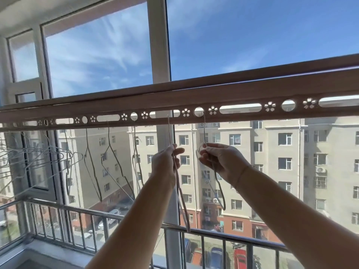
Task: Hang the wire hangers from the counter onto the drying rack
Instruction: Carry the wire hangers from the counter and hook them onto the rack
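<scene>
The drying rack bar (194, 96) runs across the view, brown with round, slotted and flower-shaped holes. My left hand (165, 166) grips the neck of a pale wire hanger (182, 206) whose hook reaches up into a slot near the middle. My right hand (219, 160) pinches the neck of a darker wire hanger (220, 193), its hook caught in a round hole (199, 111). Several more wire hangers (108, 164) dangle from holes to the left, and a bunch of hangers (29, 158) hangs at the far left.
Behind the rack are a white window frame (159, 39) and glass. A metal railing (116, 214) runs along the window below my arms. Apartment blocks and parked cars lie outside. The rack's right half carries no hangers.
</scene>
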{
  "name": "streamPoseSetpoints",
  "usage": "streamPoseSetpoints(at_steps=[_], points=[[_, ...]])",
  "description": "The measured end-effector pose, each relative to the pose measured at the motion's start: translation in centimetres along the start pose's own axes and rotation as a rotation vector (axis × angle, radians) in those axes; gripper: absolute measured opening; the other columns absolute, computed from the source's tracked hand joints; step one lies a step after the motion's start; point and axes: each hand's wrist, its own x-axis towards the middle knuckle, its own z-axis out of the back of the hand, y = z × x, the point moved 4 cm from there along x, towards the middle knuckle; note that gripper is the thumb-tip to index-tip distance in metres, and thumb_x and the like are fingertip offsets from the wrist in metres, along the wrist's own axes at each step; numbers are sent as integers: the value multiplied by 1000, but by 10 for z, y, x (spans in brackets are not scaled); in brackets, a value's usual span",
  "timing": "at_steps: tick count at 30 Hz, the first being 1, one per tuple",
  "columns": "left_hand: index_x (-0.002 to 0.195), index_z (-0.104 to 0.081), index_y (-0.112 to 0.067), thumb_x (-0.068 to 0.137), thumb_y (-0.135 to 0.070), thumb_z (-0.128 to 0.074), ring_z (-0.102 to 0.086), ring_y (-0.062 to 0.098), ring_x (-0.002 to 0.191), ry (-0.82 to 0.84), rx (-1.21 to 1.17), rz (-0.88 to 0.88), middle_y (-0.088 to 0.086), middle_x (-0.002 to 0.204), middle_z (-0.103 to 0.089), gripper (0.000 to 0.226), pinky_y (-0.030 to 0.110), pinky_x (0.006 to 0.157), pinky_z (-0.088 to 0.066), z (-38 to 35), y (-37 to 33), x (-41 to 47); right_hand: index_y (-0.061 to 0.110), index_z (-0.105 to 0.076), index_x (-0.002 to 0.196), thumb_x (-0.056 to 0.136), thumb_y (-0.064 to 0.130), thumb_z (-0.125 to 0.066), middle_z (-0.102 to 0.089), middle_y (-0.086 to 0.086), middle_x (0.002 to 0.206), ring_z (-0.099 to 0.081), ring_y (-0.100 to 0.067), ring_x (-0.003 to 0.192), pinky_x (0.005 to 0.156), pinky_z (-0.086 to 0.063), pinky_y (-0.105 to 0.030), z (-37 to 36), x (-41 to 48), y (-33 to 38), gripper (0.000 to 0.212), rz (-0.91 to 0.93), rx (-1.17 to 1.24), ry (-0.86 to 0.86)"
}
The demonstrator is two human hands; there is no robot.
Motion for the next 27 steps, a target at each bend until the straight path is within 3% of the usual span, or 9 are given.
streamPoseSetpoints(at_steps=[6,11,15,21,24,27], points=[[89,-64,-6,95,-15,-50,-46,11,58,26,7,24,-5,56,-70,17,22,57,-38,1,6,3,-13,-50,120,92,-6,-45,-58,-14,74,-60,-12,50,52,-55,-26,4,0,-6,30,-26,22,16],[93,-63,-7,96,-25,-51,-57,15,74,94,17,78,3,78,-71,22,26,66,-44,8,14,1,-13,-53,113,92,-1,-48,-59,-16,76,-59,-19,63,52,-57,-27,9,-4,-6,25,-13,-1,-3],[98,-64,-8,95,-27,-51,-59,18,77,70,52,79,4,83,-70,24,28,67,-44,19,24,-1,-3,-57,100,93,5,-49,-60,-14,78,-59,-21,69,57,-58,-27,17,-7,-10,14,14,-42,-55],[90,-67,-15,94,-26,-51,-57,18,85,47,123,-47,4,90,-67,20,33,77,-42,45,37,-14,3,-60,109,92,12,-52,-60,-4,81,-57,-17,81,72,-48,-27,46,-14,-26,21,97,-262,-162],[100,-66,-14,95,-28,-49,-54,20,94,63,201,-98,5,101,-64,23,33,81,-40,57,47,-25,12,-62,97,91,13,-54,-60,-2,86,-56,-17,87,76,-46,-28,61,-26,-43,10,90,-373,-181],[105,-61,-12,95,-28,-48,-53,16,90,81,255,-108,1,95,-61,23,31,79,-39,66,63,-39,16,-62,97,89,13,-57,-62,0,88,-56,-17,89,77,-45,-29,78,-41,-61,10,75,-444,-198]])
